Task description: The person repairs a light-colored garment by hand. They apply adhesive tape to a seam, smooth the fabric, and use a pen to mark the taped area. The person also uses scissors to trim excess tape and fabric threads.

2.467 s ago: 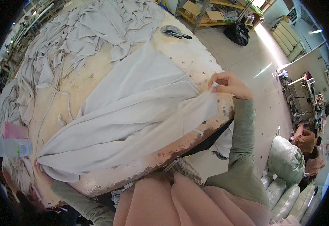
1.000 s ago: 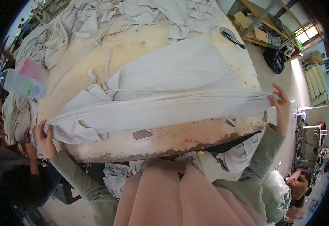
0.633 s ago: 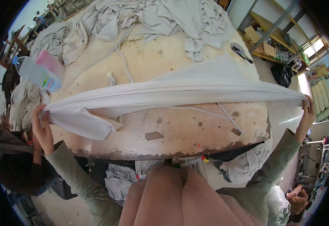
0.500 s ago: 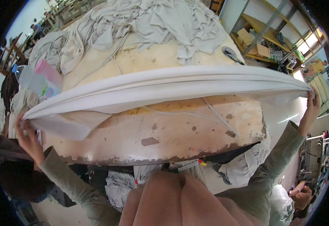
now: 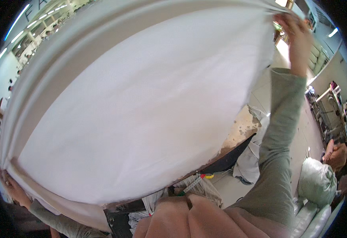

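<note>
cloth [image 5: 141, 111] btwn L hand [image 5: 12, 188] & R hand [image 5: 296, 35] | over table [image 5: 243, 126], contact unclear | sacks [image 5: 318, 182] lower R

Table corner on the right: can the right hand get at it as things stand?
Probably not without letting go: the right hand holds the raised cloth, though the table corner shows uncovered.

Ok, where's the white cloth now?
In the head view, the white cloth fills the centre, stretched between the left hand at lower left and the right hand at upper right, with the table corner showing at its lower right.
</note>
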`<state>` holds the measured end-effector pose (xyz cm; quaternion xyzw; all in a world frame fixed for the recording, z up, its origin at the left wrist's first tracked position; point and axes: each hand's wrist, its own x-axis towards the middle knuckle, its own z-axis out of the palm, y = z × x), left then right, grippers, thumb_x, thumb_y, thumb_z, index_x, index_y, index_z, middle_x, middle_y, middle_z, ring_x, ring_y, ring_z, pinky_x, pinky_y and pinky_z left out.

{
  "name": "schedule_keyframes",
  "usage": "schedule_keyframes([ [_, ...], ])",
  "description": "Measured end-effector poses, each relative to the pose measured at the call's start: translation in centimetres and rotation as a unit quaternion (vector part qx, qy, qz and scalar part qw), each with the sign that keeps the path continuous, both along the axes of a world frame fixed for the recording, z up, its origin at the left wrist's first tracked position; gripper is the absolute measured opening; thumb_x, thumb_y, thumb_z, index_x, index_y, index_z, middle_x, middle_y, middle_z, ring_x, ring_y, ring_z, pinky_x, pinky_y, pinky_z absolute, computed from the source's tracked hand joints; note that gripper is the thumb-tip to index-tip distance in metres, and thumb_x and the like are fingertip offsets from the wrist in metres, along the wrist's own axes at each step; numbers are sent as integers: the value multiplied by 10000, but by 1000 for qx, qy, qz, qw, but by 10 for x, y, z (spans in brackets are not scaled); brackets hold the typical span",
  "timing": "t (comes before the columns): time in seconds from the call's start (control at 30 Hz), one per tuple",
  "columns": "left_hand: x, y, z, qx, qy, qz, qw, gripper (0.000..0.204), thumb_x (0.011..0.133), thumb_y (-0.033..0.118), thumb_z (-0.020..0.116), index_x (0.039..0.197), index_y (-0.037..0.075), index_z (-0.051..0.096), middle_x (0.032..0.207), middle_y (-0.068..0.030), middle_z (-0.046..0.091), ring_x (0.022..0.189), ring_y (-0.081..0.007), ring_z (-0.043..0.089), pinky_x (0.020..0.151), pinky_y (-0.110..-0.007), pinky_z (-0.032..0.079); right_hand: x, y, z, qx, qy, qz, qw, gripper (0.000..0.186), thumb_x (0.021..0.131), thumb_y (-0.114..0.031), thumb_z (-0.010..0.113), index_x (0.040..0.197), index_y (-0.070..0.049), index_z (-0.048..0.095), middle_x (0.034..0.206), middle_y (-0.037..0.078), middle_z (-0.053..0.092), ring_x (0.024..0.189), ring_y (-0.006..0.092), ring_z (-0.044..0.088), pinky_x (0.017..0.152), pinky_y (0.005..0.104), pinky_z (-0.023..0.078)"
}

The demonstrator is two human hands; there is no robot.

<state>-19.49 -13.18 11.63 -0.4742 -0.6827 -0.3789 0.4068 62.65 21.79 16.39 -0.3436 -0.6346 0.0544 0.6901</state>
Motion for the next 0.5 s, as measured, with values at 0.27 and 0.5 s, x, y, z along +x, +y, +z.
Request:
schedule_keyframes([
  [0.27, -12, 93, -91, -286, -37, 49, 956, 322, 885, 240, 610, 1171, 90, 613, 1098, -125, 637, 1070, -285, 550, 924, -375, 407, -58, 89, -108, -275, -83, 58, 956, 240, 866, -61, 582, 1053, 85, 621, 890, 143, 676, 843, 200, 677, 734, 247, 560],
  [0.5, 11, 161, -181, -266, -120, -105, 951, 330, 882, 60, 545, 1211, 45, 560, 1200, -150, 576, 1122, -312, 513, 877, -371, 449, -125, 122, -201, -194, -241, 16, 951, 450, 815, -253, 671, 1195, -30, 578, 1110, 91, 634, 1017, 197, 610, 860, 346, 484],
])
